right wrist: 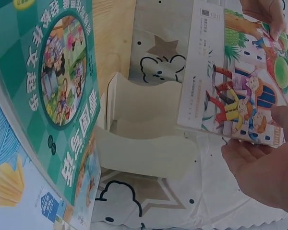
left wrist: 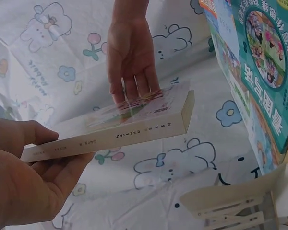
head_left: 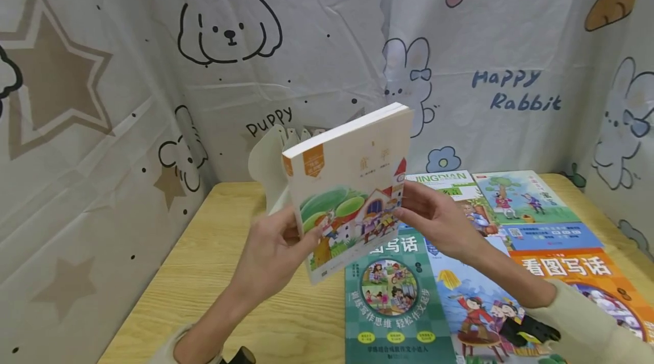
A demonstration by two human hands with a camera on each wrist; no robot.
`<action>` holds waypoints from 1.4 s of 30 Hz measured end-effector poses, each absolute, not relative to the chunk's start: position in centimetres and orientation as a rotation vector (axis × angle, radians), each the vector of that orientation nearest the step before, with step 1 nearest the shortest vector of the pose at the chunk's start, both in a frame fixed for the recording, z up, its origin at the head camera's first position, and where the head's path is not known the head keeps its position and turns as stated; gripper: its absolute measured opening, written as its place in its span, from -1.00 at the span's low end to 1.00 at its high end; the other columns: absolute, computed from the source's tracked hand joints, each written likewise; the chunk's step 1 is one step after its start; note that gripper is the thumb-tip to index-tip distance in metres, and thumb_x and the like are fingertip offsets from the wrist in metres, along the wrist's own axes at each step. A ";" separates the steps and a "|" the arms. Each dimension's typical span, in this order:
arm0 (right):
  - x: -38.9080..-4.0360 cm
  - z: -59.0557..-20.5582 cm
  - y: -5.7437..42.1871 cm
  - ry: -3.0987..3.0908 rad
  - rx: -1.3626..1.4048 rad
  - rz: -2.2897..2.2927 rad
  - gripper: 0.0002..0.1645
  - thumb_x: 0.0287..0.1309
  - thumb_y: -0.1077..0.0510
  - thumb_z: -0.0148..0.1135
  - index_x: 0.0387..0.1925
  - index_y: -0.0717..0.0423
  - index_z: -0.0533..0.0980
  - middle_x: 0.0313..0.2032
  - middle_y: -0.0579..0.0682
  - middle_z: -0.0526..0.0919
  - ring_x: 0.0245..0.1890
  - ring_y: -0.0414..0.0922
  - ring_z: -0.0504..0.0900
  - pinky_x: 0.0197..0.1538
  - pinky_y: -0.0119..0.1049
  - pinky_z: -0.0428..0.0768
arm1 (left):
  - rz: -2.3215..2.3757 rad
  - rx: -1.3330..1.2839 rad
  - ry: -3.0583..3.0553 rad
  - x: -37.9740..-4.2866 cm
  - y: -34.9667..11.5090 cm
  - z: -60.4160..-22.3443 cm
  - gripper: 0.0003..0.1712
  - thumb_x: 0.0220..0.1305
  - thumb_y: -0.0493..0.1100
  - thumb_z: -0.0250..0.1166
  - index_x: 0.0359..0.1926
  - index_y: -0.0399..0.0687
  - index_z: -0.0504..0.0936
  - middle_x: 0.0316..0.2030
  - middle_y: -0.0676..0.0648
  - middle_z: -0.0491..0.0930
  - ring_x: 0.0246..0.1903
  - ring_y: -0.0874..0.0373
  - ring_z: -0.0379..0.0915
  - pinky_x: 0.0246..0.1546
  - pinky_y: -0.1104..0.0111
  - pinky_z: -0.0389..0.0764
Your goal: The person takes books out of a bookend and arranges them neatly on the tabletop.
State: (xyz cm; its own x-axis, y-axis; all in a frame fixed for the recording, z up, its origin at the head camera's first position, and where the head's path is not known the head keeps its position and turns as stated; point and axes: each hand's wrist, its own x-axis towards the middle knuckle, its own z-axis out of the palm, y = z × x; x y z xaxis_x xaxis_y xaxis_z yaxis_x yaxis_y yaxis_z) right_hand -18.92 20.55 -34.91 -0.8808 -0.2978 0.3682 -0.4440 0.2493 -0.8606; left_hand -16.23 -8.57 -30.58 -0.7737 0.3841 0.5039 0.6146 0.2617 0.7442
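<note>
A paperback book with a pale cover and a colourful picture of children is held up, tilted, over the table. My left hand grips it by the spine side, thumb across the front cover and fingers behind. In the left wrist view, the spine faces the camera. My right hand holds the opposite edge, thumb at the front and fingers at the back. The right wrist view shows that hand at the cover's edge. Behind the book stands a cream-coloured expandable book rack, partly hidden.
On the wooden table lie several picture-covered books: a green one, a blue one, an orange one and a light green one further back. A printed curtain hangs behind and beside the table.
</note>
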 end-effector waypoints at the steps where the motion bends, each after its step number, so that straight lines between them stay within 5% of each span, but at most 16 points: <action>1: -19.1 -35.0 20.5 -2.375 0.717 1.712 -0.38 0.43 0.17 0.17 0.43 0.16 0.28 0.24 0.17 0.52 0.18 0.09 0.56 0.10 -0.11 0.60 | -1.524 -0.921 -2.321 -16.3 -8.7 -30.7 -0.65 0.26 -0.48 0.29 0.08 -0.40 0.59 -0.14 -0.30 0.70 -0.23 -0.04 0.72 -0.30 0.29 0.70; 11: -20.0 -36.0 19.7 -2.381 0.565 1.731 -0.52 0.39 0.15 0.23 0.27 0.20 0.48 0.05 0.18 0.64 0.02 0.09 0.67 0.11 0.01 0.58 | -1.490 -0.873 -2.392 -17.9 -9.7 -31.9 -0.68 0.30 -0.44 0.28 0.08 -0.38 0.59 -0.17 -0.25 0.71 -0.28 0.03 0.72 -0.33 0.29 0.71; 19: -19.5 -36.4 19.4 -2.381 0.576 1.778 -0.62 0.36 0.16 0.26 0.12 0.27 0.59 -0.06 0.14 0.71 -0.08 -0.05 0.71 -0.02 -0.22 0.66 | -1.545 -0.795 -2.510 -19.1 -10.9 -32.3 -0.69 0.35 -0.34 0.29 0.07 -0.39 0.60 -0.24 -0.20 0.73 -0.36 0.10 0.67 -0.35 0.31 0.68; 35: -19.2 -39.0 17.5 -2.456 0.506 2.043 -0.73 0.36 0.16 0.26 -0.35 0.34 0.55 -0.34 0.08 0.61 -0.21 -0.01 0.65 -0.15 -0.09 0.70 | -1.867 -0.644 -2.667 -20.7 -13.2 -33.8 -0.53 0.41 -0.31 0.22 0.24 -0.51 0.41 -0.03 -0.32 0.64 -0.14 -0.06 0.66 -0.25 0.21 0.70; 42: -18.8 -40.6 16.9 -2.520 0.384 2.142 -0.72 0.36 0.16 0.26 -0.18 0.39 0.60 -0.23 0.11 0.71 -0.21 0.02 0.71 -0.12 -0.08 0.70 | -1.879 -0.627 -2.805 -21.6 -13.7 -35.2 -0.59 0.41 -0.33 0.18 0.20 -0.47 0.45 -0.10 -0.25 0.67 -0.20 -0.03 0.67 -0.27 0.19 0.70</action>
State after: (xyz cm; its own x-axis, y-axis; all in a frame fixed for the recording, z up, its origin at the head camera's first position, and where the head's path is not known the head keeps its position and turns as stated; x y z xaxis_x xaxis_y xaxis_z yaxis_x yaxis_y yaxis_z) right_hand -18.82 16.85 -40.60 -0.9561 -0.2930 0.0056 -0.0528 0.1534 -0.9867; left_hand -21.59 -13.72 -35.25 -0.8924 0.4494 -0.0398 0.1341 0.3484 0.9277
